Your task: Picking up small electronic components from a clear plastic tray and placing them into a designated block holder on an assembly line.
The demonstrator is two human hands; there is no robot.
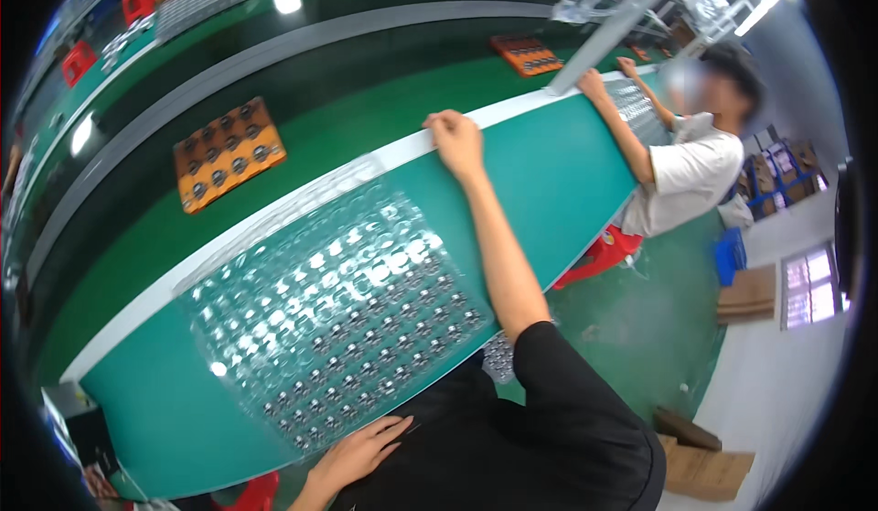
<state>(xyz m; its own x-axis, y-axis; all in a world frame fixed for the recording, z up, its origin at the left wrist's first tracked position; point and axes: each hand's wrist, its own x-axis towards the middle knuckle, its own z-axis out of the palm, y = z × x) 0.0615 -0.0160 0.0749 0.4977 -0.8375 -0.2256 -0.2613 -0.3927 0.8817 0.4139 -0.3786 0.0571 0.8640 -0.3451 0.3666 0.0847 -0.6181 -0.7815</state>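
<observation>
My right hand (456,139) is at the bench's white far edge (402,151), beside the conveyor belt. Its fingers are curled together; what they hold, if anything, is hidden. My left hand (364,453) lies low by the near edge of the bench, against my dark clothing, with its fingers stretched out and nothing in them. Between the hands a clear plastic blister tray (302,278) rests on the green bench top (183,419). Small dark metallic parts (366,366) fill several rows of its near and right pockets. The far pockets show no parts.
Orange trays of dark round parts (229,154) (526,55) sit on the green belt (366,90). A person in a light shirt (690,168) works at the bench to the right, beside a slanted grey post (617,26). A red stool (604,255) and cardboard boxes (709,470) stand right.
</observation>
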